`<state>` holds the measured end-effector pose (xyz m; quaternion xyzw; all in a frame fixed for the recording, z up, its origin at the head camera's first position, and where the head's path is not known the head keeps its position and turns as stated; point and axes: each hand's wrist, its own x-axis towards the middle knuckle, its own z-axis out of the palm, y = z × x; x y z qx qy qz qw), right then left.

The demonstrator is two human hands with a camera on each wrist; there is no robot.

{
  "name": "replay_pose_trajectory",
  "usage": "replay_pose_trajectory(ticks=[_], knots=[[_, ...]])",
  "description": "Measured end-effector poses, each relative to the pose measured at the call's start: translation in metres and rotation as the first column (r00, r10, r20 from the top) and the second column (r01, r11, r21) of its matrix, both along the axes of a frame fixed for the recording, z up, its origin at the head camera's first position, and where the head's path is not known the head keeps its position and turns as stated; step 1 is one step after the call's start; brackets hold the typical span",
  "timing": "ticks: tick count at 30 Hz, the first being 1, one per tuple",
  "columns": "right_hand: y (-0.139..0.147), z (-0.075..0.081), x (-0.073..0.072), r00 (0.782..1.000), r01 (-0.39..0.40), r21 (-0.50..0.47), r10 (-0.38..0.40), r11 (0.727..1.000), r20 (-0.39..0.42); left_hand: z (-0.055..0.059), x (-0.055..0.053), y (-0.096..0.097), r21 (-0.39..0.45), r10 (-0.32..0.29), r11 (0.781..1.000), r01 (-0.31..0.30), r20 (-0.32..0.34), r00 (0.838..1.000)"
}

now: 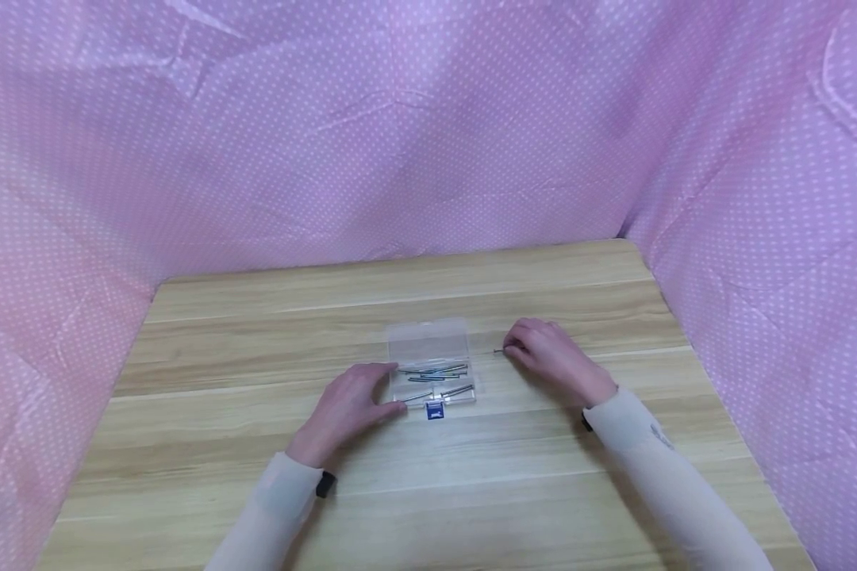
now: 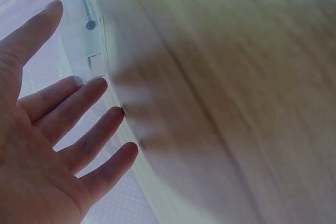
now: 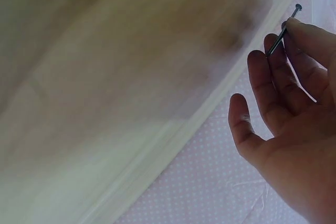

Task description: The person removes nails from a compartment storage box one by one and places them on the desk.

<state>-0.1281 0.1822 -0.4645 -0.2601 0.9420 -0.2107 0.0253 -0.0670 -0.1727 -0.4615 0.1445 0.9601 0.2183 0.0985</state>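
Note:
A clear plastic box lies on the wooden table with its lid folded back. Several metal nails lie in its rear compartment, and more are in the smaller front ones. My left hand is at the box's left side, its thumb by the front corner and fingertips by the rear; in the left wrist view its fingers are spread and fairly straight. To the right of the box, my right hand pinches a single nail between thumb and fingers, with the flat head sticking out toward the box.
A blue tab marks the front edge of the box. The wooden table extends around it, and pink dotted cloth hangs behind and along both sides.

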Motion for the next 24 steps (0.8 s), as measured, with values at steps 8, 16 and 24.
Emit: replay_pose_trajectory(ticks=[8,16,24], knots=[[-0.0066,-0.0041,-0.0055,1.000,-0.021,0.028,0.021,0.999,-0.001,-0.0004,0.0003,-0.0003,0.021,-0.001,1.000,0.001,0.007,1.000],[-0.0088,-0.0052,-0.0080,0.999,-0.033,0.049,0.033,0.998,-0.001,0.0001,-0.0010,0.0008,0.029,0.012,1.000,-0.013,0.048,0.999],[-0.0079,-0.0045,-0.0090,0.999,-0.033,0.054,0.031,0.998,0.026,0.0005,-0.0004,0.0015,0.039,0.036,0.999,-0.039,0.068,0.997]])
